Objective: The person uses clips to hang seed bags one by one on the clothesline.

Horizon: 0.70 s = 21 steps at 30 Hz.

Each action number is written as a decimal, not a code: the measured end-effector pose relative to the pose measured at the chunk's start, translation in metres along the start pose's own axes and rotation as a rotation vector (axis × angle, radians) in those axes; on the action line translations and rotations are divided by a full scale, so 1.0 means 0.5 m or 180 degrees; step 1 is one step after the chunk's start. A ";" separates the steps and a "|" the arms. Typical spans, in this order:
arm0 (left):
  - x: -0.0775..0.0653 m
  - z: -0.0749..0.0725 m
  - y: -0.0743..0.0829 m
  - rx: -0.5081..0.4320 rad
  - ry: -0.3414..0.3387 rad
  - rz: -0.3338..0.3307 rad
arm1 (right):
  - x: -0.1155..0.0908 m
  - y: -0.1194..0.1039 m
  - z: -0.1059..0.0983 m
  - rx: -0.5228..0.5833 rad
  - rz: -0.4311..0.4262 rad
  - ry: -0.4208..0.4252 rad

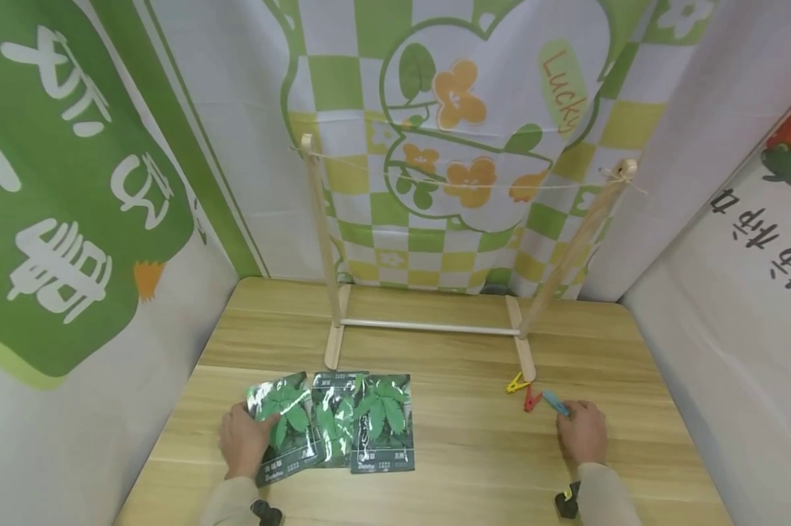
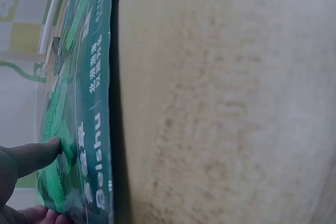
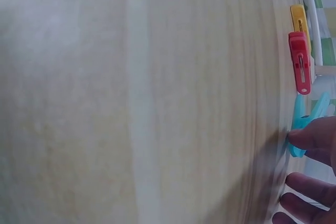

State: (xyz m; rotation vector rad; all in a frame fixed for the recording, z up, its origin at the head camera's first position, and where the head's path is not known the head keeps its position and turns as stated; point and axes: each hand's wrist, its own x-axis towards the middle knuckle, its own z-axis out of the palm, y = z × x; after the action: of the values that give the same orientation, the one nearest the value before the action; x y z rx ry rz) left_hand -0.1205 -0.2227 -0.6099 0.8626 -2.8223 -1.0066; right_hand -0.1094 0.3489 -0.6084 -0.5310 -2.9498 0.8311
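My left hand (image 1: 245,440) grips the left edge of a glossy green leaf-printed packet (image 1: 283,431), thumb on its face and the other fingers at the edge. This packet lies tilted and overlaps a middle packet (image 1: 333,431), which a third packet (image 1: 385,431) partly covers on the right. In the left wrist view, the lettered end of the gripped packet (image 2: 97,108) shows close above the table. At the right, my right hand (image 1: 582,431) pinches a blue clothespin (image 1: 556,402) between thumb and finger. A red clothespin (image 3: 300,64) and a yellow clothespin (image 1: 517,383) lie just beyond it.
Behind the packets stands a wooden frame with two posts (image 1: 323,234), a white bottom rod (image 1: 428,326) and a string (image 1: 500,185) tied across the top. The wooden table (image 1: 474,453) meets printed cloth (image 1: 342,84) at the back. Cloth walls rise at both sides.
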 end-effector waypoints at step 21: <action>0.008 -0.009 -0.005 -0.0010 0.0022 -0.0020 | 0.009 0.002 -0.010 0.0013 0.0002 -0.0351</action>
State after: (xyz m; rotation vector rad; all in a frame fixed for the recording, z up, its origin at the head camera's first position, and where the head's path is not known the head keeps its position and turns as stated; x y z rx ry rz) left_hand -0.1218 -0.2289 -0.6084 0.8734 -2.8133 -1.0064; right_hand -0.1125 0.3536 -0.6047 -0.5015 -3.0463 0.8945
